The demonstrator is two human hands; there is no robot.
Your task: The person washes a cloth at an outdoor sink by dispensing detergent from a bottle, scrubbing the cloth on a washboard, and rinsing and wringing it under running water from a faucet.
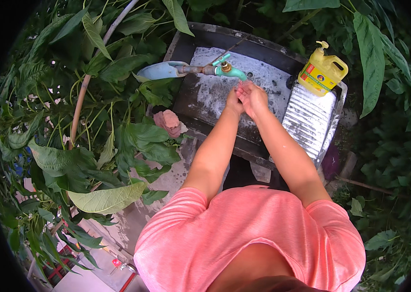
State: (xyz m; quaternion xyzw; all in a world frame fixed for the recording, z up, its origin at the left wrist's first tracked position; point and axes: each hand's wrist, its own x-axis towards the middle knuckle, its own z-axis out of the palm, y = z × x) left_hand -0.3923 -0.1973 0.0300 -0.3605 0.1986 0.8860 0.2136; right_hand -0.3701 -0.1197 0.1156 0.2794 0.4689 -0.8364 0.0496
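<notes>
Both hands are held together, palms up and cupped, just under the mouth of a green tap with a brass fitting. My left hand is at the left and touches my right hand. Neither holds a solid object; whether water lies in the palms is too small to tell. Below them is a dark stone sink with whitish suds on its floor. The tap's rusty pipe comes in from the left, by a pale blue plastic piece.
A yellow pump jug of cleanser stands at the top of the ridged washboard on the sink's right. Pinkish cloth or sponge lies by the left edge. Leafy plants crowd both sides, and a stick rises at left.
</notes>
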